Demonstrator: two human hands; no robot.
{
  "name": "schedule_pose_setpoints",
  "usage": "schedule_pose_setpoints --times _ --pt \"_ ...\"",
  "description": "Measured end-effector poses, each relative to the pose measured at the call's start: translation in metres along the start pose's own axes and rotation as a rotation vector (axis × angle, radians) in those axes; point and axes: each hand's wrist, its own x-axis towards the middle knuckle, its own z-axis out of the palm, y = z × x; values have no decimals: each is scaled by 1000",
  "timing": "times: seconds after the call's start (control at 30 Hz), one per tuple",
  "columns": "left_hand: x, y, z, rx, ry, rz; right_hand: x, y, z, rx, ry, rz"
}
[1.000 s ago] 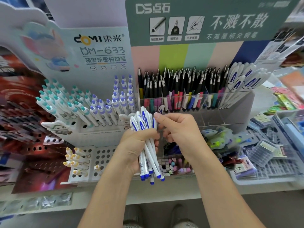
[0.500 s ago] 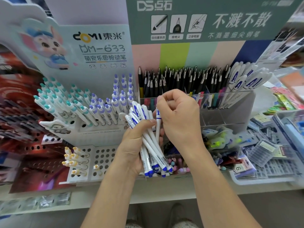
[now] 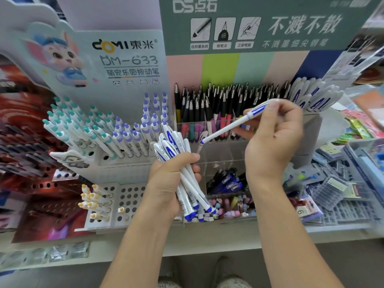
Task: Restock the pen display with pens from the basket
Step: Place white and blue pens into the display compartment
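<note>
My left hand (image 3: 168, 181) grips a bundle of white pens with blue clips and tips (image 3: 182, 169), held upright in front of the displays. My right hand (image 3: 274, 140) holds a single white and blue pen (image 3: 230, 125) slanted, its tip pointing down-left over the clear acrylic pen display (image 3: 220, 150). That display's back row holds black-capped pens (image 3: 218, 104) and, at its right end, matching white and blue pens (image 3: 313, 98). No basket can be made out.
A white peg-hole stand (image 3: 116, 161) at left carries teal and purple-topped pens. A lower hole rack (image 3: 128, 202) has a few yellow-topped pens. Boxed refills and packets (image 3: 336, 188) crowd the shelf at right. The shelf edge (image 3: 207, 240) runs below.
My right hand has pulled one pen out of the bundle and lifted it up and to the right, tilting it. My left hand stays in place with the bundle.
</note>
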Motion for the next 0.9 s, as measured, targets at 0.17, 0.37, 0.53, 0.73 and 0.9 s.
schedule_pose_setpoints --times 0.17,0.37,0.53,0.73,0.9 --pt "-4 2 1 14 -35 36 -22 42 3 -210 -213 19" --pt "1 -6 -9 156 -15 79 -26 66 6 -456 -389 -75" --pt "1 -7 -13 216 -32 80 -23 71 10 -501 -357 -10" --pt "-2 -10 -10 271 50 75 -23 38 -2 -479 -273 63" --pt "0 -10 -6 294 38 115 -25 1 -5 -447 -796 330"
